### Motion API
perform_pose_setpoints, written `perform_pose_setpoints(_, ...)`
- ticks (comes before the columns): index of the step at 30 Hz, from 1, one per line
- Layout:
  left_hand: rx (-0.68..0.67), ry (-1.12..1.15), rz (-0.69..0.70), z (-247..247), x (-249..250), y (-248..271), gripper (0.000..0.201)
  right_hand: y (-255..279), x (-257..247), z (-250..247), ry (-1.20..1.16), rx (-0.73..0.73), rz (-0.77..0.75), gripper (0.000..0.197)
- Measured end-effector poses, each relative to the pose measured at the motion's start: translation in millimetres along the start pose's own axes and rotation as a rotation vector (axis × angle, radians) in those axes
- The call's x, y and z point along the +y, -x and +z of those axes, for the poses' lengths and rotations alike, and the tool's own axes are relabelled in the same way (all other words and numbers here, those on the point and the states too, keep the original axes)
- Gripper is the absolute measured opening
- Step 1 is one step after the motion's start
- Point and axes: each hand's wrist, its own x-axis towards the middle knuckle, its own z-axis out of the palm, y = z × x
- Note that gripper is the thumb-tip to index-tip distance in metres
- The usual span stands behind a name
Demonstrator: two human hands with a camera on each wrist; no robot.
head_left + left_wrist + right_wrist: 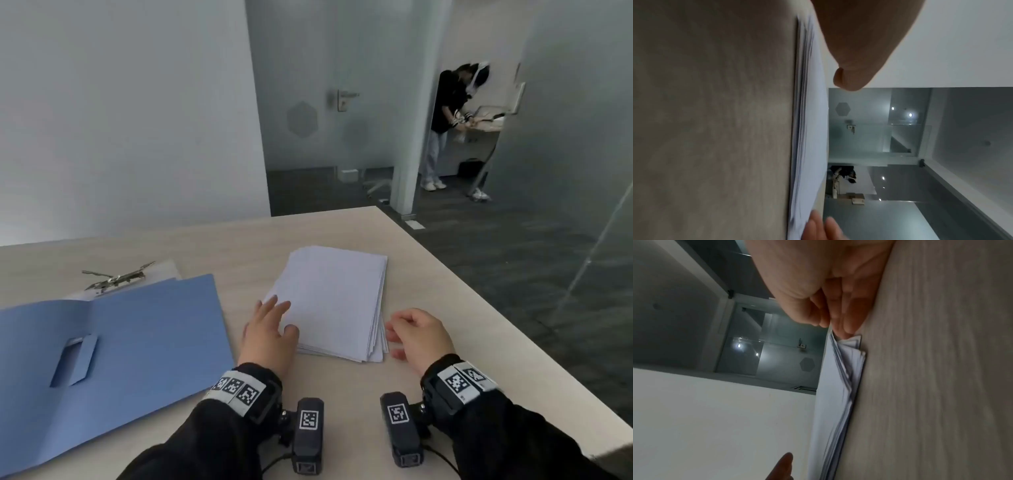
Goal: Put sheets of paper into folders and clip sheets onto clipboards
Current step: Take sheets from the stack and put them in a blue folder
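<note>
Fingers of left hand (268, 337) straight, spread wide, lying flat on the near-left part of the paper stack (337, 301); thumb on top sheet too. Holding nothing, just resting/pressing. Right hand (419, 337) at the stack's near-right corner, fingers curled inward; right wrist view shows fingertips (846, 331) at that corner where sheet edges are fanned and lifted. Looks like a pinch on the top sheets, but blur hides whether paper is actually between the tips: cannot tell.

Stack: white sheets, edges uneven, lying flat on the table (445, 308).

Blue folder (113, 349): left of the stack, open flat, inside face up, small pocket flap on its left half; its right edge just beside the left hand.

Clipboard (137, 274): behind the folder, left of the stack and farther back, mostly covered by folder; metal clip shows.

Bkgd: second person (445, 123) standing at a desk, well beyond the stack, past the glass partition.
</note>
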Motion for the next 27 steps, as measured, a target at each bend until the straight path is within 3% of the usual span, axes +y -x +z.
perform_pose_setpoints(3,-0.075,-0.307,-0.117,0,-4,-18,0.066,-12,-2,-4,-0.068,-0.031,0.112,0.013)
perform_pose_setpoints(7,-0.226,-0.443,-0.154,5,-2,-25,0.073,-21,-6,-7,-0.178,-0.078,0.221,0.009)
perform_pose_setpoints(11,-0.264,-0.435,-0.132,2,-2,-22,0.07,-29,-6,-7,-0.165,-0.088,0.28,0.02)
perform_pose_setpoints(16,-0.264,-0.41,-0.136,0,-4,-20,0.079,-32,-9,-6,-0.102,-0.101,0.31,0.02)
perform_pose_setpoints(27,-0.27,-0.331,-0.131,-3,-1,-14,0.071,-38,-5,-10,-0.096,-0.093,0.358,0.022)
